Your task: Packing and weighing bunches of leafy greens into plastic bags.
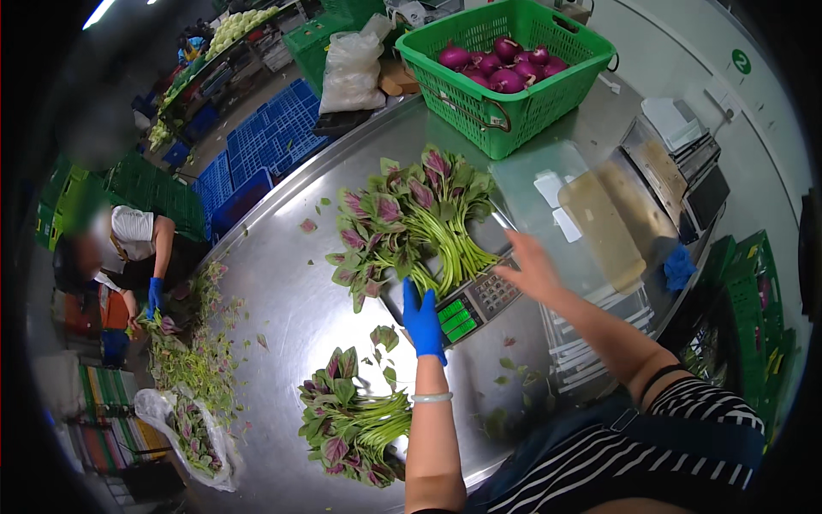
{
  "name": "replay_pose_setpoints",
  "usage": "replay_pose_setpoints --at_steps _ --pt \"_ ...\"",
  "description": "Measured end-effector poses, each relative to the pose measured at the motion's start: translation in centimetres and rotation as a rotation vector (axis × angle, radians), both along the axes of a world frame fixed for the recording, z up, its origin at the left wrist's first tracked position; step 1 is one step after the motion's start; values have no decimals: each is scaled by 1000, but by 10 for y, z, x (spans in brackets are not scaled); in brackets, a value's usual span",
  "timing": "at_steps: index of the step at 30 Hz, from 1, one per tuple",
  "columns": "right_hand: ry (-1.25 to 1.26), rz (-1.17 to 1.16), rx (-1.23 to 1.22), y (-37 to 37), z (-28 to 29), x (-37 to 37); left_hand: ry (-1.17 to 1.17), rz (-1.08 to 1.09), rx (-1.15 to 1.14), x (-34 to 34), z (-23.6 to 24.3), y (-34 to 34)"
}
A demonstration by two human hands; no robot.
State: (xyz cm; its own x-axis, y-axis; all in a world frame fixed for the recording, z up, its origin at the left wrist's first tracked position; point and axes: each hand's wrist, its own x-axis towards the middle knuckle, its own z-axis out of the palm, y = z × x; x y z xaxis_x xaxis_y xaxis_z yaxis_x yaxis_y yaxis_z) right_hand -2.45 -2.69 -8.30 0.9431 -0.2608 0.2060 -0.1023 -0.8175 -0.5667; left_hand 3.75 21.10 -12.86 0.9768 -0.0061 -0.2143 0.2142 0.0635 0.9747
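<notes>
A large heap of red-and-green amaranth (428,214) lies on a digital weighing scale (492,295) with a keypad and a lit green display. My left hand (422,324), in a blue glove, is at the heap's near left side beside the display; its fingers and thumb are apart. My bare right hand (533,267) is at the cut stem ends on the right, with fingers spread and nothing visibly gripped. A second bunch of amaranth (355,420) rests on the steel table (282,325), left of my left forearm.
A green crate (514,111) of red onions (505,77) stands at the back. Clear plastic sheets (591,214) and a blue glove (679,267) lie to the right. At left, a co-worker (137,240) handles greens beside loose leaves (197,343) and a filled plastic bag (218,480).
</notes>
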Motion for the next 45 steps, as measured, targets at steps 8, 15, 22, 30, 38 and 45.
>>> replay_pose_setpoints --at_steps 8,15,22,30,38,45 --pt "505 -256 -757 -178 -95 -138 -348 317 92 -39 24 11" --pt "437 -166 -873 -227 -135 -147 -321 -38 787 61 66 -41" --pt "597 153 -473 -151 -6 -153 -407 -126 1156 68 44 -52" --pt "303 379 -88 -81 20 -113 321 -1084 280 -19 92 -21" --pt "124 219 311 -5 31 41 143 -21 448 36 26 -9" --pt "283 33 252 21 -23 101 176 102 -153 54 24 -39"
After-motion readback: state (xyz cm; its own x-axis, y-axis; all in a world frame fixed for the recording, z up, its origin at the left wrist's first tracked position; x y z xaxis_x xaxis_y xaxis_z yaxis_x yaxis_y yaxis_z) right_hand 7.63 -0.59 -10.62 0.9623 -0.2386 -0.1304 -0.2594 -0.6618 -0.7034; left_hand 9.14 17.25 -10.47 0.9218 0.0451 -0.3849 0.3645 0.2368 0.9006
